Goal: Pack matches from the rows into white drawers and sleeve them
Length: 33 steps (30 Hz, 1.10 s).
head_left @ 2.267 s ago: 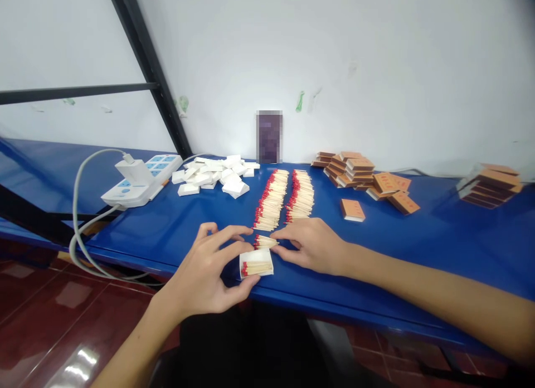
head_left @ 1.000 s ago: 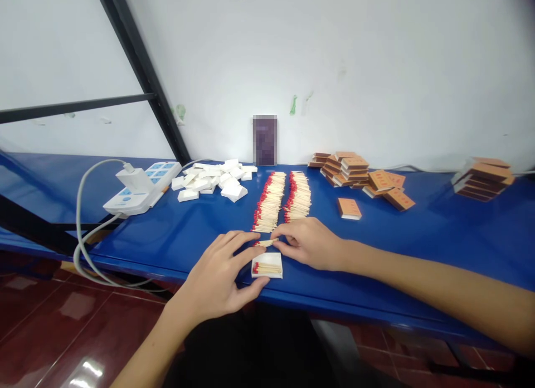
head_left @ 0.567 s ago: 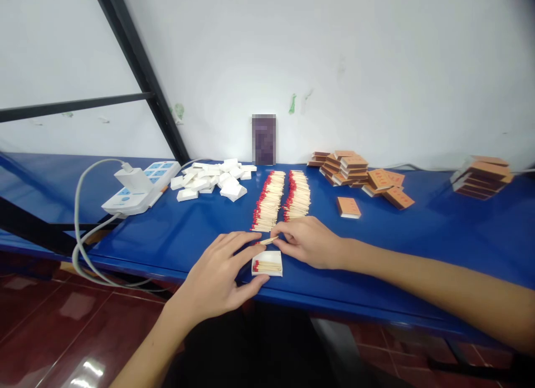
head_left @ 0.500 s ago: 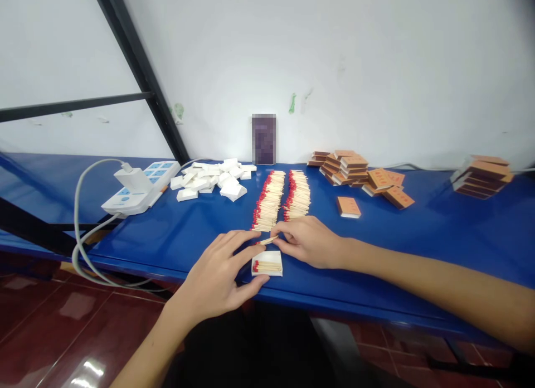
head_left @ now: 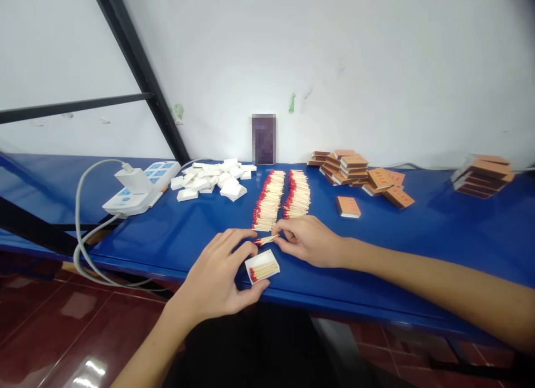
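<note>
My left hand [head_left: 219,273] grips a small white tray [head_left: 262,266] with several red-tipped matches in it, tilted up off the blue table [head_left: 175,232] near its front edge. My right hand [head_left: 311,241] pinches a small bunch of matches [head_left: 264,240] just above the tray, red tips pointing left. Directly behind lie two long rows of matches [head_left: 284,197].
A pile of empty white trays [head_left: 211,179] sits at the back left beside a white power strip [head_left: 140,186] with a plugged-in cable. Orange matchbox sleeves [head_left: 361,176] are stacked at the back right, one lone sleeve [head_left: 349,207] nearer, another stack [head_left: 485,178] far right.
My left hand has tilted the tray, lifting and turning it toward the bunch of matches. The right hand has stayed in place, still pinching the matches.
</note>
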Each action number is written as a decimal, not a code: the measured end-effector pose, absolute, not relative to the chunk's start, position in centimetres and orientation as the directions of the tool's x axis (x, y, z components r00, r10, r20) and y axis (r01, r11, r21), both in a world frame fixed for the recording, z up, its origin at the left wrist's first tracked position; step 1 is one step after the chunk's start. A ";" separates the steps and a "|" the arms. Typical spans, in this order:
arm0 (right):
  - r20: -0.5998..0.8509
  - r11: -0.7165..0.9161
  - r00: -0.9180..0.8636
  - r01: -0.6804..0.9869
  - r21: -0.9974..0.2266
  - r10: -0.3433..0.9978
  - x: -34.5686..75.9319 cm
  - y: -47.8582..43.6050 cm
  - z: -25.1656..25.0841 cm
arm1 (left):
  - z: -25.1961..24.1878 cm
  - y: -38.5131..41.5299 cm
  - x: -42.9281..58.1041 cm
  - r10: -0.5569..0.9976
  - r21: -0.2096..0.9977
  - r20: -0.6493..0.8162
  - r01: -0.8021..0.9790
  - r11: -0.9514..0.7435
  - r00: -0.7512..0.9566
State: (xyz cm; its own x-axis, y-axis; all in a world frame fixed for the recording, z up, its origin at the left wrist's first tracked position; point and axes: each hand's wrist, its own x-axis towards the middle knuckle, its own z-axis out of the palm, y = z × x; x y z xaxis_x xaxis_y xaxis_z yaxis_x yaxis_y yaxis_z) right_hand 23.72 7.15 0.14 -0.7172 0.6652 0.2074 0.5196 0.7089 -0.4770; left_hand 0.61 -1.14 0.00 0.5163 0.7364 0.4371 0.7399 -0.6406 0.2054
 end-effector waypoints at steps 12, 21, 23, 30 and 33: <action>0.219 0.688 -0.703 0.499 -0.527 0.677 23.9 7.1 0.1 | 0.0 -1.2 0.6 0.736 0.219 0.457 0.739 -0.637 0.499; 0.245 0.697 -0.702 0.477 -0.535 0.669 23.9 7.2 -0.1 | 0.0 -1.3 0.6 0.734 0.214 0.451 0.737 -0.641 0.508; 0.252 0.694 -0.700 0.466 -0.548 0.669 24.0 7.3 -0.2 | 0.0 -1.3 0.6 0.736 0.213 0.442 0.736 -0.642 0.514; 0.272 0.696 -0.704 0.424 -0.580 0.656 24.0 7.3 0.0 | -0.1 -1.1 0.6 0.743 0.216 0.435 0.742 -0.635 0.509; 0.271 0.686 -0.697 0.423 -0.592 0.664 24.0 7.2 0.0 | -0.2 -1.2 0.6 0.742 0.211 0.436 0.744 -0.634 0.509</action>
